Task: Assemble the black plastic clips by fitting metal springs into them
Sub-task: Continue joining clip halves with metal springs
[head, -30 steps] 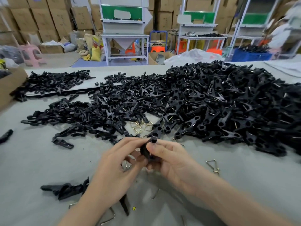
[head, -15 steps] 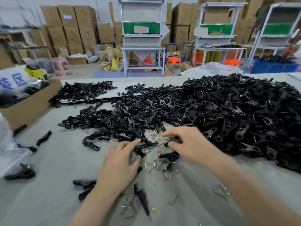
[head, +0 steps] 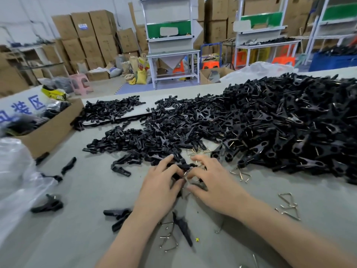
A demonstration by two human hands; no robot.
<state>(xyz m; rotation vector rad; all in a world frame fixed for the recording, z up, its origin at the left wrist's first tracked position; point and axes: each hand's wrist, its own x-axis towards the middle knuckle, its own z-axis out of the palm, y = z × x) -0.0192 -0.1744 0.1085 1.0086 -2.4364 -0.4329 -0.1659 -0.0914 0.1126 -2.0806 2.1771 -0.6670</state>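
Pinching a black plastic clip between thumb and fingers, the left hand meets the right hand, whose curled fingertips seem to grip a metal spring against that clip. Loose springs lie just beside them, and the clip pile covers the grey tabletop beyond.

Bright, even overhead light, soft shadows; edges blurred and wide-angle warped.

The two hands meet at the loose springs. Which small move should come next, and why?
Probably pinch the metal spring with the right hand and bring it to the black clip piece: the left hand grips that piece, and the spring lies between the hands.
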